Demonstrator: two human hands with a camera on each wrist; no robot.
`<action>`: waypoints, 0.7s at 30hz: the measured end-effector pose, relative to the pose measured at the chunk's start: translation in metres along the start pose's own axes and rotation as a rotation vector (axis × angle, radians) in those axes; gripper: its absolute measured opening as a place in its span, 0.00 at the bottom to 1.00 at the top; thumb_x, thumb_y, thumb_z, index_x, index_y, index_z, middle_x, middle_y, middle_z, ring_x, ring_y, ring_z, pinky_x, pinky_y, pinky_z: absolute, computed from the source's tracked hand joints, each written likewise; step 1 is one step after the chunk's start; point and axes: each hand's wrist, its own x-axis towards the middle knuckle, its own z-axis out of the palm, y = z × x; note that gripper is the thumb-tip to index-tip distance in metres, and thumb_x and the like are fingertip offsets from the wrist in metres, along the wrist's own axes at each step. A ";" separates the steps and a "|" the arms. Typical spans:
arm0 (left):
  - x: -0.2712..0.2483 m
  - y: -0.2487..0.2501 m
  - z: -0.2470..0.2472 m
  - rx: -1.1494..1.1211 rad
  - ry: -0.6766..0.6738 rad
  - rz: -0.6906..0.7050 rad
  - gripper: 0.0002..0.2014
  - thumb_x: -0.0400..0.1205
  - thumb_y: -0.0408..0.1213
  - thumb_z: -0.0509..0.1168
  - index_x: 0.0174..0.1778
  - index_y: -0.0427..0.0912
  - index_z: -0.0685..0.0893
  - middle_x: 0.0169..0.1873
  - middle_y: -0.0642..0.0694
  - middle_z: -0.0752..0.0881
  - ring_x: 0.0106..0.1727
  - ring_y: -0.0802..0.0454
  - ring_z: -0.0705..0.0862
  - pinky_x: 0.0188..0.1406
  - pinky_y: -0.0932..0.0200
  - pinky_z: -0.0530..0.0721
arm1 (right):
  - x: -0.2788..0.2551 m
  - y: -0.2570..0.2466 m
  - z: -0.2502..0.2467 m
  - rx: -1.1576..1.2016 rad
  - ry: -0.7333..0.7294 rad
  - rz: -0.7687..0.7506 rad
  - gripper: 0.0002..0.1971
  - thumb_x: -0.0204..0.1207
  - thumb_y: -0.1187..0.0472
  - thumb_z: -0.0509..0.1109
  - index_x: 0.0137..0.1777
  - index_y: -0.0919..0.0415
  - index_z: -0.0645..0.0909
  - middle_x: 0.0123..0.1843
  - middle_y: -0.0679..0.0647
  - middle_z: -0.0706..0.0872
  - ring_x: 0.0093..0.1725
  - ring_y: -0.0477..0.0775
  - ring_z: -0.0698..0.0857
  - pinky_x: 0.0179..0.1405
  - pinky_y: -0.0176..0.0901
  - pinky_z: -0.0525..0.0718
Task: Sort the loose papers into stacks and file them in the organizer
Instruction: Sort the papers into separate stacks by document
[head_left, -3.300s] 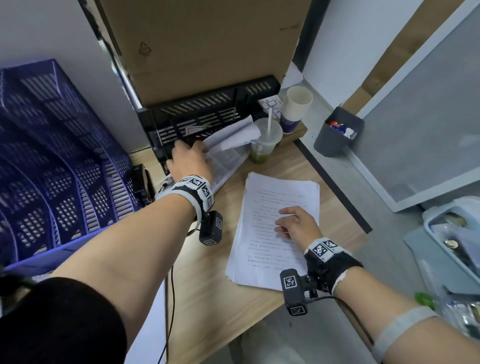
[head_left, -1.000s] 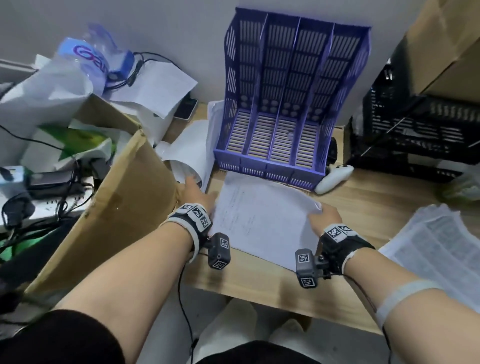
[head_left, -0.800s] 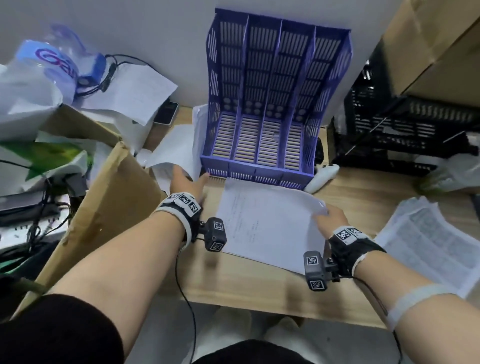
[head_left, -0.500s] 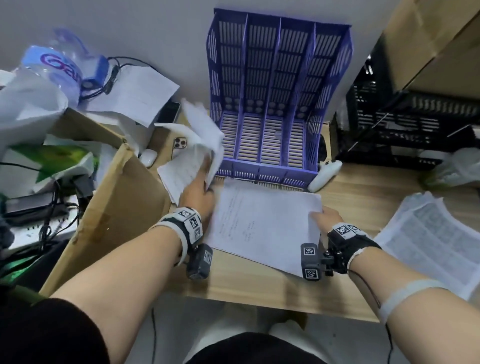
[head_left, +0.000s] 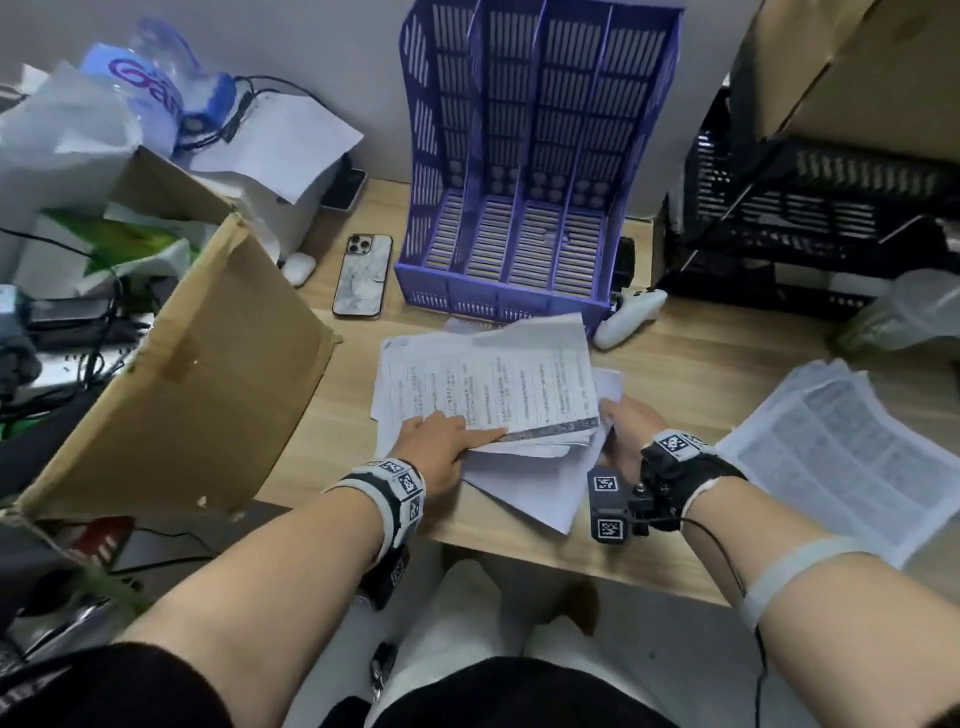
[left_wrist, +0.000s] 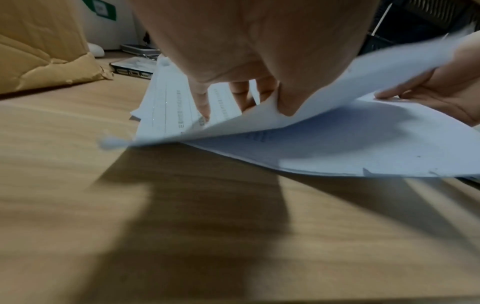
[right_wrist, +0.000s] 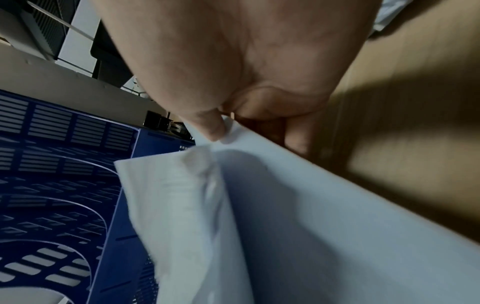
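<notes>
A purple organizer (head_left: 535, 156) with several upright slots stands at the back of the wooden desk (head_left: 701, 364); its slots look empty. In front of it lies a bundle of printed sheets (head_left: 493, 389) on top of a plain white stack (head_left: 535, 493). My left hand (head_left: 467, 441) holds the bundle's near edge, fingers on top and thumb under the lifted sheet (left_wrist: 363, 86). My right hand (head_left: 610, 426) pinches the papers' right corner (right_wrist: 233, 131) between thumb and curled fingers. A second stack of densely printed pages (head_left: 831, 457) lies at the right.
A phone (head_left: 363, 275) lies face down left of the organizer, a white earbud case (head_left: 298, 267) beside it. A cardboard flap (head_left: 197, 374) rises at the left. A white controller (head_left: 628, 317) and a black crate (head_left: 810, 208) stand to the right.
My left hand lifted the rumpled sheets from the left and laid them on the plain stack. The phone they covered now shows. My right hand stayed at the stack's right edge.
</notes>
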 end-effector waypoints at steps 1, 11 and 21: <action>-0.001 0.003 0.003 0.008 -0.003 -0.009 0.32 0.86 0.34 0.54 0.79 0.74 0.65 0.46 0.51 0.72 0.52 0.46 0.73 0.57 0.47 0.69 | -0.006 0.002 -0.002 0.028 -0.002 -0.001 0.12 0.80 0.57 0.61 0.52 0.62 0.83 0.46 0.64 0.92 0.42 0.65 0.91 0.41 0.62 0.90; 0.005 0.015 0.010 -0.092 0.175 -0.086 0.30 0.78 0.31 0.64 0.74 0.64 0.78 0.61 0.49 0.77 0.64 0.44 0.78 0.62 0.50 0.80 | -0.022 0.021 -0.042 -0.289 0.051 -0.147 0.17 0.71 0.60 0.73 0.58 0.65 0.85 0.53 0.63 0.91 0.51 0.68 0.90 0.56 0.64 0.87; 0.039 0.040 -0.041 -1.308 0.360 -0.544 0.31 0.71 0.66 0.72 0.58 0.44 0.85 0.54 0.33 0.90 0.47 0.36 0.90 0.52 0.38 0.91 | -0.048 0.033 -0.118 -0.212 0.214 -0.244 0.18 0.81 0.59 0.68 0.68 0.65 0.81 0.65 0.63 0.86 0.61 0.65 0.84 0.64 0.56 0.82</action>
